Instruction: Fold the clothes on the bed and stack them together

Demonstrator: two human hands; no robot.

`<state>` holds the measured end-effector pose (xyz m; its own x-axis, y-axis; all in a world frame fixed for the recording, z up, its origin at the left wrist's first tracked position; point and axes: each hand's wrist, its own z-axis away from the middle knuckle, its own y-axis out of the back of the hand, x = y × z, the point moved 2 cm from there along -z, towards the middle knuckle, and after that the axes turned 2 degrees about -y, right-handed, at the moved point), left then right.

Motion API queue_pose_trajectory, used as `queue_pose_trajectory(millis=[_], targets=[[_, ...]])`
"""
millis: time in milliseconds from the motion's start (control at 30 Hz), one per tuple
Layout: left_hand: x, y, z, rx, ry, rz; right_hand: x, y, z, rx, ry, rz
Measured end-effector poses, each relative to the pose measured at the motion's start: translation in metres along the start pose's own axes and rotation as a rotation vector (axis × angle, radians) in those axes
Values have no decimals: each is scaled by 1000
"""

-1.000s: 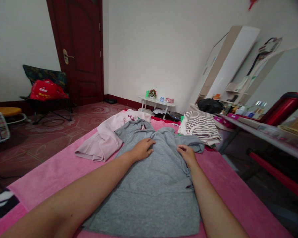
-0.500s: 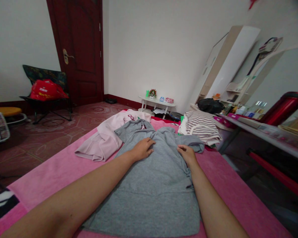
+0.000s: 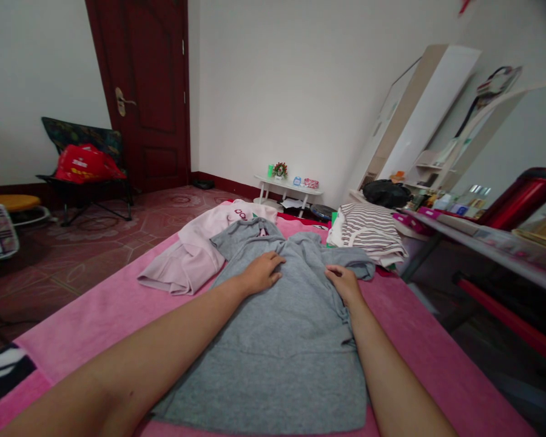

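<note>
A grey T-shirt (image 3: 291, 358) lies spread on a pink blanket (image 3: 118, 315), its hem toward me and its neck at the far end. My left hand (image 3: 261, 273) rests palm-down on the upper chest of the shirt, fingers stretched out and flat. At the shirt's right side, just below the sleeve, my right hand (image 3: 343, 282) has its fingers curled together on the edge of the cloth. Wrinkles run from the collar between the two hands. Beyond the left sleeve lies a pale pink garment (image 3: 195, 249) with dark red lettering, partly covered by the shirt.
Folded striped clothing (image 3: 368, 230) is piled at the far right corner. A desk (image 3: 491, 243) with bottles and a red cylinder (image 3: 523, 194) stands along the right. A small white table (image 3: 291, 185) is by the wall; a folding chair (image 3: 82, 130) holds a red bag (image 3: 88, 164).
</note>
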<state>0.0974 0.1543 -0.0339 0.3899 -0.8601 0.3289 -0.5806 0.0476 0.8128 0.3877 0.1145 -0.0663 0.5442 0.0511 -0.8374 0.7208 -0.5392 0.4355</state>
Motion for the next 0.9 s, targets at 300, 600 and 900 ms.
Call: queue_pose_trajectory(millis=[300, 600, 900], targets=[[-1, -1, 0, 7, -8, -3, -1, 0, 0, 2, 0, -5], [-1, 0, 0, -14, -5, -9, 0, 0, 0, 2, -8, -2], [0, 1, 1, -14, -8, -24, -1, -1, 0, -1, -12, -9]])
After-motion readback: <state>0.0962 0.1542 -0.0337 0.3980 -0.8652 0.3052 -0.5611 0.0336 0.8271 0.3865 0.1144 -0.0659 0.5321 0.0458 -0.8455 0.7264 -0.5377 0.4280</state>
